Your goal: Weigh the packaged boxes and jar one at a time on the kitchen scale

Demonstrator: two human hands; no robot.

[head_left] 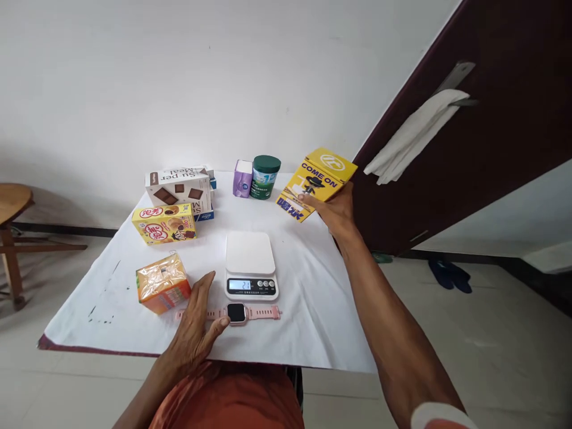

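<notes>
My right hand (336, 210) grips a yellow box (316, 182) printed "COME ON", tilted over the table's far right corner; whether its base touches the cloth I cannot tell. My left hand (196, 325) lies near the front edge, fingers stretched out, over part of a pink-strapped smartwatch (236, 313). Left of that hand stands an orange, film-wrapped carton (163, 283). A white kitchen scale (250, 253) sits mid-table behind the watch, its plate bare and its lit display seeming to read 21.
At the back left are a yellow snack box (164, 224) and white "Su-per Meal" boxes (179, 186) with blue boxes partly hidden. A purple packet (242, 180) and a green-lidded tub (264, 177) stand at the back. A wooden stool (13, 205) is left; a dark door (491, 137) is right.
</notes>
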